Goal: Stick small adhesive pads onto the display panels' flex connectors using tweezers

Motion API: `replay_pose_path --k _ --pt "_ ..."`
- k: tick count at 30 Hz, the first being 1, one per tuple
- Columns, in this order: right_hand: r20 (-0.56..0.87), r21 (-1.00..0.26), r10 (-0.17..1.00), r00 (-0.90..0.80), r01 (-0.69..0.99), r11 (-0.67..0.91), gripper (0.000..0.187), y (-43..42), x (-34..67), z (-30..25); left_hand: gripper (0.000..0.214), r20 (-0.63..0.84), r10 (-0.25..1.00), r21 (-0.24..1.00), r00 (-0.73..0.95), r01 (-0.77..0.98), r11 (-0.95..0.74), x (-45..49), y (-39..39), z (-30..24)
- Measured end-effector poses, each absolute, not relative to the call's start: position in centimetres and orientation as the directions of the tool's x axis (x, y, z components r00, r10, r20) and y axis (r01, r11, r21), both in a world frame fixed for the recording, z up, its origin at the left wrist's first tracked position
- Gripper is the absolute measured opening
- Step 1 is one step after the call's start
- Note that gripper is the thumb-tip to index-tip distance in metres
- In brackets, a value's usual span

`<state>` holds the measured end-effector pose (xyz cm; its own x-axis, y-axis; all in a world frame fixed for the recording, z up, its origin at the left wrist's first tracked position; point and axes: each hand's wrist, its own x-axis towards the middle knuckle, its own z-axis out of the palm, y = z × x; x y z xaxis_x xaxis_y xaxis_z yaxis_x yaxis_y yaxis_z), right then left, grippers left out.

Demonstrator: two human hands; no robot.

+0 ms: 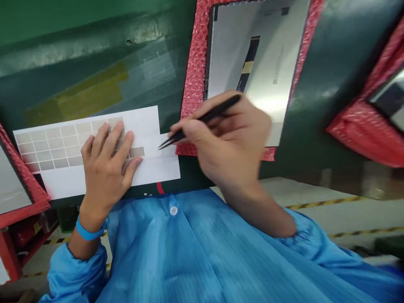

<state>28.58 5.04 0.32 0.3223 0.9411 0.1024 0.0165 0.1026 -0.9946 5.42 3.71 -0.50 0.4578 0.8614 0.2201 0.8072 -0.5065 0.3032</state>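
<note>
My left hand lies flat with its fingers spread on a white backing sheet. Rows of grey rectangular stickers cover the sheet's left part, and some are hidden beneath the hand. One grey sticker shows just right of my thumb. My right hand grips black tweezers, slightly blurred. Their tips point left and down over the bare right part of the sheet; whether they touch it or hold anything, I cannot tell.
Behind my right hand, a flat silver display panel with a dark ribbon cable rests on red bubble wrap. More red wrap holds another panel at the right. Yellow tape sticks to the green table mat.
</note>
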Motion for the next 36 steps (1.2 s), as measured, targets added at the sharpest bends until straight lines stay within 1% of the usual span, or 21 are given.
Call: replay_pose_path --k 1,3,5,11,14,17,23,27,29,31,34,36 --pt "0.079 -0.997 0.962 0.263 0.020 0.076 0.027 5.1 27.6 0.2 0.049 0.212 0.862 0.310 0.461 0.805 -0.506 5.1 3.9 -1.0" --pt "0.073 -0.997 0.975 0.210 0.018 0.070 0.033 5.2 26.6 -0.4 0.049 0.209 0.868 0.332 0.450 0.802 -0.496 5.0 3.9 -1.6" --pt "0.069 -0.998 0.979 0.194 0.025 0.065 0.035 5.3 26.5 -1.1 0.049 0.201 0.876 0.369 0.439 0.794 -0.483 5.4 3.7 -1.7" --pt "0.040 -0.997 0.981 0.191 0.069 0.027 0.040 5.4 26.8 -1.3 0.049 0.067 0.914 0.540 0.400 0.756 -0.371 5.6 3.8 -1.3" --pt "0.014 -0.998 0.988 0.153 0.063 0.005 0.041 5.5 26.8 -1.1 0.049 0.051 0.913 0.574 0.405 0.736 -0.358 5.6 4.0 -1.3" --pt "-0.001 -0.999 0.993 0.120 0.050 -0.007 0.041 5.8 27.0 -1.2 0.049 0.055 0.905 0.563 0.422 0.735 -0.377 5.7 4.0 -1.4" --pt "-0.045 -0.999 0.993 0.112 0.024 -0.048 0.043 5.9 27.0 -1.4 0.051 0.066 0.903 0.528 0.425 0.753 -0.393 5.7 3.9 -1.3" --pt "-0.023 -1.000 0.992 0.125 -0.014 -0.022 0.045 5.7 25.9 -1.2 0.051 0.051 0.904 0.539 0.424 0.751 -0.383 5.6 4.1 -1.3" --pt "-0.006 -0.999 0.988 0.156 -0.038 0.000 0.045 5.5 25.7 -0.9 0.052 0.066 0.900 0.514 0.431 0.758 -0.401 5.4 4.3 -1.3" --pt "0.018 -0.998 0.978 0.205 -0.053 0.030 0.047 5.4 26.7 -0.5 0.054 0.111 0.890 0.472 0.441 0.765 -0.438 5.0 4.5 -1.3" --pt "0.068 -0.996 0.948 0.310 -0.027 0.080 0.047 5.5 31.1 0.1 0.060 0.160 0.867 0.422 0.471 0.762 -0.491 4.3 4.8 -0.9" --pt "0.080 -0.997 0.925 0.371 0.012 0.081 0.042 5.4 35.4 0.5 0.059 0.138 0.862 0.405 0.488 0.766 -0.499 4.4 5.1 0.0"
